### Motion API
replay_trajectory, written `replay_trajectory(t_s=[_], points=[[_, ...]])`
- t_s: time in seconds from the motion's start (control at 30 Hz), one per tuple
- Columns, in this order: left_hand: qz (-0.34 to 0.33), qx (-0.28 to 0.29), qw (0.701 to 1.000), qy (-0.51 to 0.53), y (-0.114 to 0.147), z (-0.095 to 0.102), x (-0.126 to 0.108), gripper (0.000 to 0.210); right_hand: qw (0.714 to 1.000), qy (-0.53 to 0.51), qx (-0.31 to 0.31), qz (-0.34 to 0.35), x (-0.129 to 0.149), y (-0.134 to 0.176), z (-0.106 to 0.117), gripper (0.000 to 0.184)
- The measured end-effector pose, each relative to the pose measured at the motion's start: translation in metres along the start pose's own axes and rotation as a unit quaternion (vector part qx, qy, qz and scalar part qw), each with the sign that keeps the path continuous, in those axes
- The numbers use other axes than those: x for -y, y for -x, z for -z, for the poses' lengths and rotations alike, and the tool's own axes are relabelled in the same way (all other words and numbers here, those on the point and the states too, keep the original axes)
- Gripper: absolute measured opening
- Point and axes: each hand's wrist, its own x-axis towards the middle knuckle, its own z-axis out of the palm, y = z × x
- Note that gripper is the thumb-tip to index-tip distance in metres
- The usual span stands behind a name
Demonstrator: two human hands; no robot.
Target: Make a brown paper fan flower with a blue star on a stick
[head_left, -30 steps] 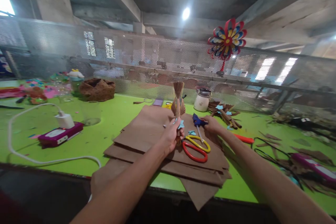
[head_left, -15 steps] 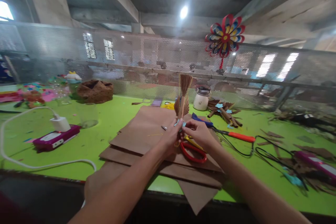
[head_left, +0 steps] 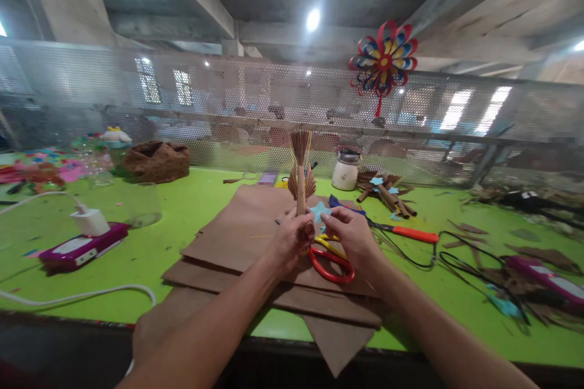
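A magenta, box-shaped power block (head_left: 68, 250) carries a white plug adapter (head_left: 91, 222) well left of the brown paper sheets (head_left: 228, 243), presumably to leave the centre free. The overlapping sheets lie under both hands, probably as a work base. Above them, the left hand (head_left: 291, 240) clenches the lower stem of a pleated, fan-ended brown paper ornament (head_left: 301, 185); holding it upright appears to keep the pleats uncrushed. The right hand (head_left: 354, 232) grasps a light-blue paper star (head_left: 320, 211) by its right side, leaving its face exposed; whether the star touches the stem is unclear. Red-and-yellow-handled scissors (head_left: 336, 279) lie beneath, partly hidden.

Pose: left forearm slants in from lower left, fingers wrapped; right forearm mirrors it, thumb and fingers pinched.
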Motion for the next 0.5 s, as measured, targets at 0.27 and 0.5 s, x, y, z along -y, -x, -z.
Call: replay_trajectory(t_s=[0.27, 0.5], points=[[-0.012, 0.032, 0.999, -0.024, -0.004, 0.005, 0.004, 0.022, 0.995, -0.080, 0.040, -0.037, 0.001, 0.002, 0.001, 0.022], [0.007, 0.037, 0.999, -0.015, -0.004, 0.006, 0.004, 0.024, 0.986, -0.158, 0.020, -0.041, 0.004, -0.003, 0.009, 0.024]])
